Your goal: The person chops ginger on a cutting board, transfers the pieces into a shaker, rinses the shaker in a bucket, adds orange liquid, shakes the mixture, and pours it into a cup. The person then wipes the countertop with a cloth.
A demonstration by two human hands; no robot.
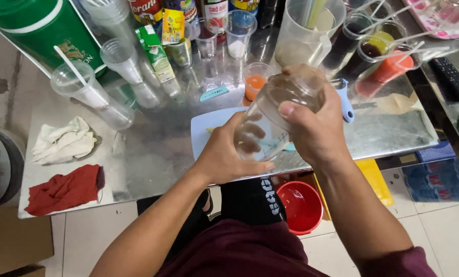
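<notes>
Above the front edge of the steel table (152, 154), both hands grasp a clear plastic cup (275, 115) that is tilted on its side, its mouth toward the person and its base pointing away. The left hand (224, 156) cups the rim end from below, fingers showing through the see-through wall, while the right hand (316, 131) wraps over the top near the base, thumb pressed on the smooth side. The cup hangs in the air over a pale blue cutting board (209, 128), not touching it. Just beyond stands a small cup of orange liquid (255, 82) and a tall frosted jug (306, 31). To the right, several drinks with straws crowd together, one of them red (388, 72). On the left side of the table lie a crumpled white cloth (62, 141) and a soft red rag (65, 190), with empty clear cups (121, 59) stacked and leaning behind them beside a green cooler (39, 25). A round red bucket (300, 205) sits on the tiled floor under the table.
</notes>
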